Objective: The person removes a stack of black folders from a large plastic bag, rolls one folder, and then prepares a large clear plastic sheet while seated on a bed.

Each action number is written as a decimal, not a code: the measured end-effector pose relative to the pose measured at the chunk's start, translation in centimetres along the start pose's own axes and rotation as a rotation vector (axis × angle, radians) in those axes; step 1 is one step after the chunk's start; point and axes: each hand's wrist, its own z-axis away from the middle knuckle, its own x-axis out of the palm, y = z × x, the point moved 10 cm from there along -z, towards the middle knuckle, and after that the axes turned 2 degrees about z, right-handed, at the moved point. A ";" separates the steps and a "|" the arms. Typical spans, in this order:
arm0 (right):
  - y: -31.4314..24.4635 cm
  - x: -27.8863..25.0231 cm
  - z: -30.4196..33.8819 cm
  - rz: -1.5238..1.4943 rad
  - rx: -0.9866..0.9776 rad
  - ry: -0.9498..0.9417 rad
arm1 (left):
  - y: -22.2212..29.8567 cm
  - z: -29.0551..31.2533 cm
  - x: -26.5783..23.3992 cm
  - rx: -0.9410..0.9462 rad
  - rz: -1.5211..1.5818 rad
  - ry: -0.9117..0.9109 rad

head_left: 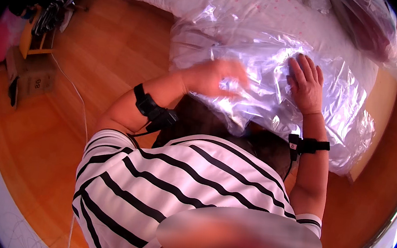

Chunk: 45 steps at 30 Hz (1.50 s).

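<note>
A large clear plastic bag lies crinkled and shiny over pale bedding in front of me. My right hand rests on it with the palm down and the fingers stretched out. Over the bag's left part is my left hand, smeared by motion. Its fingers curve toward the plastic, but whether they touch or pinch it cannot be made out. What lies inside the bag is hard to see through the glare.
A white quilt with small pink dots spreads behind the bag. Another plastic-wrapped bundle sits at the far right. To the left, a cardboard box stands by a wooden stool, and a white cable crosses the wooden floor.
</note>
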 end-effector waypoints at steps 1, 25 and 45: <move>0.0 -0.1 0.3 -0.012 -0.009 0.033 | -1.1 0.0 -4.8 -0.105 -0.299 0.305; 0.4 -0.5 0.0 -0.065 -0.014 0.071 | -15.4 4.3 -24.0 -0.515 0.495 0.723; -0.7 -1.8 -1.1 -0.051 0.014 0.053 | -11.4 -1.9 -17.3 -0.113 -1.229 0.081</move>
